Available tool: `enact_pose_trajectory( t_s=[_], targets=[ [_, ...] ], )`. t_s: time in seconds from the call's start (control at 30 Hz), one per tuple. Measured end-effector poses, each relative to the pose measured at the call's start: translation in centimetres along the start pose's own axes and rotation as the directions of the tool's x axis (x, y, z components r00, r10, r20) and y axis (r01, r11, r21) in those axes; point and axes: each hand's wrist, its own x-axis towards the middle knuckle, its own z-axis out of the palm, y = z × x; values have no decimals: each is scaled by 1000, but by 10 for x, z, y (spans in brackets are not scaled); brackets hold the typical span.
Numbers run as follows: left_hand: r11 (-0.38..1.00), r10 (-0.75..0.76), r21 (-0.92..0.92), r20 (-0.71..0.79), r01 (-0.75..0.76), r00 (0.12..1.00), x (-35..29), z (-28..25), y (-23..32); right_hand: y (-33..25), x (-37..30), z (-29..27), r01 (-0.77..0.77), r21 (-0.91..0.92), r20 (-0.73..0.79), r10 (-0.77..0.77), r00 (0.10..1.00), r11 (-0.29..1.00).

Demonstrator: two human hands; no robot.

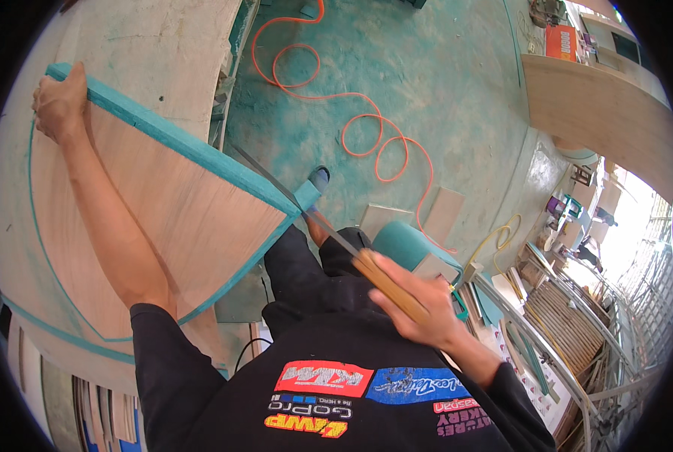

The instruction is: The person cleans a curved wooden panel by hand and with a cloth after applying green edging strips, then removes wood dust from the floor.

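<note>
One large wood-grained panel (178,196) with teal edges is laid at the left of the view, on a pale workbench (152,45), its near right corner pointed toward the wearer's legs. Its upper left end is grasped by the left hand (60,107), which is bent over the thick teal edge strip (186,151), with the forearm stretched across the panel's face. By the right hand (421,297), a wooden handle (393,286) is firmly clasped; from it a long, narrow, dark metal blade (336,239), like that of a flat file, is extended up and left past the panel's near right corner. Whether the corner is touched by the blade cannot be told. Below the bench's right side, a sandalled foot (319,178) is seen on the teal-stained floor (464,45), where an orange hose (360,95) is looped. Near the right hand, a rounded teal object (406,242) is partly covered by a small board (436,266).
</note>
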Motion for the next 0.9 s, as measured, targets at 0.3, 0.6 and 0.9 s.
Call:
enact_pose_trajectory(
  t_s=[0.3,0.6,0.9],
  targets=[
    [999,3,-37,19,-2,1000,4,8,2,57,54,57,-227,-61,75,231,970,972],
    [998,-23,-64,56,27,998,6,-7,2,158,58,90,-295,66,-250,302,920,953],
    [989,66,-121,-132,-82,989,-14,-10,-5,275,-41,80,-379,-8,-289,361,887,925]
  ],
)
